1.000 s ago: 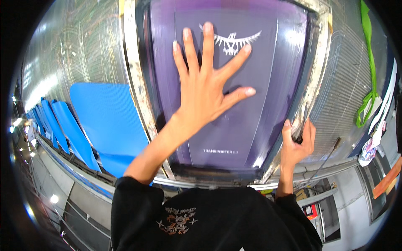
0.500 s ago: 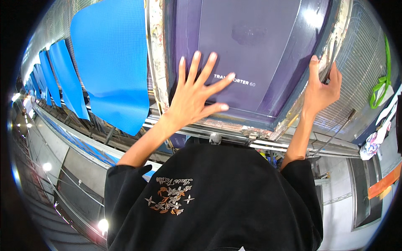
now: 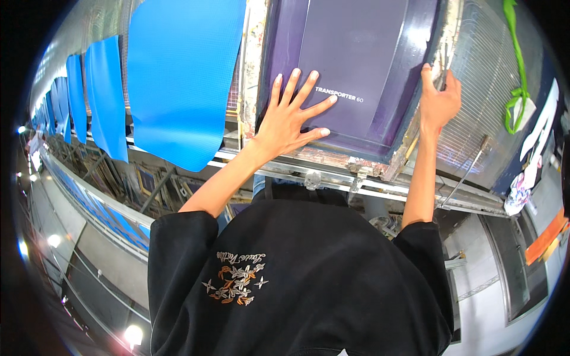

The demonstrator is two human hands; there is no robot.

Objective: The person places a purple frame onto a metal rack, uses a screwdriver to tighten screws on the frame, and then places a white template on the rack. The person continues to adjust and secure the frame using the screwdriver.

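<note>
A purple printing screen (image 3: 356, 53) in a worn, paint-stained frame (image 3: 409, 139) lies flat on the long table in front of me. My left hand (image 3: 291, 115) rests on it with fingers spread, palm down near the screen's near left corner. My right hand (image 3: 438, 98) grips the frame's right edge, fingers curled over it. White lettering shows on the purple surface beside my left fingertips. My black shirt fills the lower part of the view.
Several blue fabric panels (image 3: 178, 77) lie in a row to the left along the table. A metal rail (image 3: 415, 190) runs under the frame. A wire mesh surface (image 3: 484, 89), a green strap (image 3: 518, 65) and rags (image 3: 522, 184) sit at the right.
The screen and frame have shifted up and away in view; my left hand now sits nearer its near left corner, and my right hand has moved up along the frame's right edge.
</note>
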